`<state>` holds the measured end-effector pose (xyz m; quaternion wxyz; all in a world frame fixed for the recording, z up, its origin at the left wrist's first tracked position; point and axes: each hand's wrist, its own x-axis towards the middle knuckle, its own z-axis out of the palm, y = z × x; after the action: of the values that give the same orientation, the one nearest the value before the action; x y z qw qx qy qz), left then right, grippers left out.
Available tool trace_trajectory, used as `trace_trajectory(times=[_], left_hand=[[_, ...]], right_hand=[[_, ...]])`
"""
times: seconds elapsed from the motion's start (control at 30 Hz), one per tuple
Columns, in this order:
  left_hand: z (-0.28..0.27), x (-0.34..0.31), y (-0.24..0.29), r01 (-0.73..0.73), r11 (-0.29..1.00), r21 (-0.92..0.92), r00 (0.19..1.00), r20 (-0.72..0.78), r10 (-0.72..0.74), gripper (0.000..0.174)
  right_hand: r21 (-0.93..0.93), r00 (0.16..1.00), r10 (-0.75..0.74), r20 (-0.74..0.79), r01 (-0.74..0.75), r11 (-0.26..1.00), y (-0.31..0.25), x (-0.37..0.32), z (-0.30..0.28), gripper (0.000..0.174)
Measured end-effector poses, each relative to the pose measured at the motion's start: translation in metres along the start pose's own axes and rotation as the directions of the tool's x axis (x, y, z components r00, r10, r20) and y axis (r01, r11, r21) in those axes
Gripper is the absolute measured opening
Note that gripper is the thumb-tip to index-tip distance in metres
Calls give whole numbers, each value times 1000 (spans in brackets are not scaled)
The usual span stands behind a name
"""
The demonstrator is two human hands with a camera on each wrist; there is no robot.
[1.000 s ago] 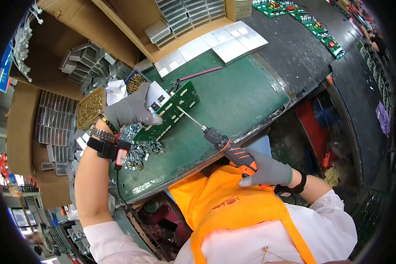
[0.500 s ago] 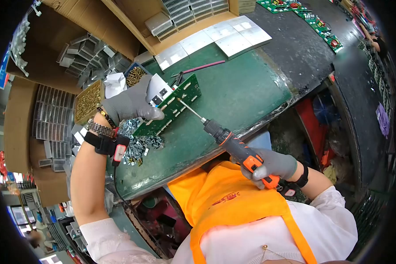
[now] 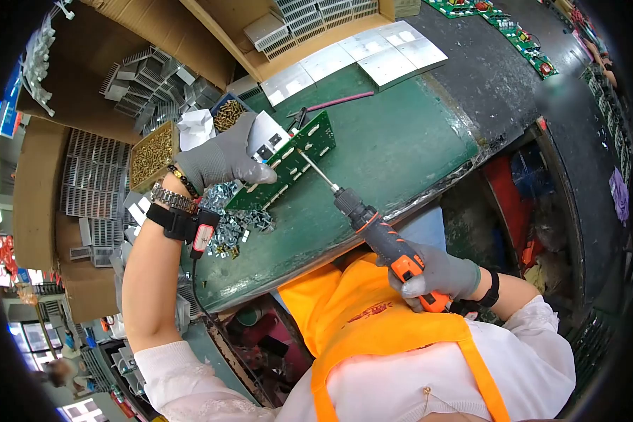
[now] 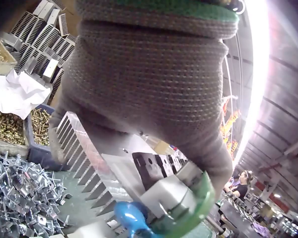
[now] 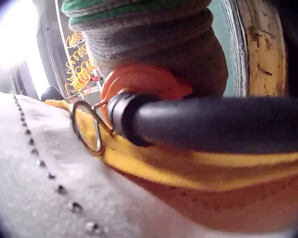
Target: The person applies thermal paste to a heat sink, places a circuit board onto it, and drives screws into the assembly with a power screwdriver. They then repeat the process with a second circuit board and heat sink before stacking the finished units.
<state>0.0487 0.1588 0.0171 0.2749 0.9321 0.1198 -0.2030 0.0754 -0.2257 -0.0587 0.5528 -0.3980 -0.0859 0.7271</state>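
Note:
The gloved left hand [image 3: 231, 156] grips a green circuit board [image 3: 316, 141] together with a finned metal heat sink [image 4: 87, 166], tilted up over the green mat. In the left wrist view the left hand [image 4: 149, 84] spans the heat sink and the board's edge, with black components [image 4: 151, 168] between. The gloved right hand [image 3: 439, 273] holds an orange and black electric screwdriver [image 3: 380, 235], its bit touching or close to the board's face; which, I cannot tell. The right wrist view shows the right hand [image 5: 154, 49] around the tool's orange end, with a black cord [image 5: 218, 124] in front.
Loose metal clips [image 3: 243, 224] lie below the board. Bins of brass screws [image 3: 152, 156] stand behind the left hand, beside crumpled white paper [image 3: 195, 129]. Flat metal plates [image 3: 330, 62], a pink rod [image 3: 348, 98] and boxes of heat sinks [image 3: 95, 176] sit around the mat.
The right hand has shifted its grip back along the screwdriver since the earliest frame, and the tool stands steeper. The board stays in the left hand; the whole head view has shifted slightly.

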Motion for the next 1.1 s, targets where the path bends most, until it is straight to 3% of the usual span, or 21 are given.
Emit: trace_trajectory(times=[0.23, 0.33, 0.6, 0.7, 0.73, 0.8, 0.83, 0.87, 0.93, 1.0, 1.1], left_hand=[[3, 0, -2, 7, 1000, -3, 1000, -14, -7, 112], [4, -2, 2, -15, 999, -30, 1000, -23, 14, 111], [6, -9, 12, 34, 978, -208, 999, 26, -29, 106], [5, -9, 11, -19, 986, -166, 1000, -4, 19, 104], [2, -8, 15, 33, 994, -104, 999, 29, -30, 103], [6, -2, 3, 16, 998, -66, 1000, 8, -16, 103], [4, -3, 6, -1, 998, -61, 1000, 1, 1, 104], [4, -4, 6, -21, 996, -89, 1000, -7, 21, 105], [6, -6, 10, -17, 997, -81, 1000, 1, 17, 106], [8, -8, 13, -54, 993, -107, 999, -6, 54, 106], [6, -20, 27, -89, 989, -122, 996, -41, 85, 111]], right_hand=[[-42, 1000, 11, -29, -12, 999, 2, 2, 1, 64], [29, 1000, 1, 20, -1, 1000, 2, 0, 1, 61], [35, 1000, 7, -6, -7, 999, 7, 3, 5, 57], [52, 1000, -5, 13, 5, 999, 10, 5, -3, 62], [41, 1000, -15, 23, 14, 999, 8, 1, -3, 62], [-135, 992, -95, -84, 83, 987, 8, -11, -1, 66], [-362, 941, -306, -145, 238, 902, 10, -7, 0, 63], [-369, 940, -313, -136, 245, 896, 5, -6, -1, 63], [-404, 864, -473, -171, 377, 834, -15, -6, 1, 56], [-492, 784, -587, -202, 436, 753, -38, 21, -10, 88], [-568, 707, -675, -213, 472, 674, -87, 65, 0, 84]])
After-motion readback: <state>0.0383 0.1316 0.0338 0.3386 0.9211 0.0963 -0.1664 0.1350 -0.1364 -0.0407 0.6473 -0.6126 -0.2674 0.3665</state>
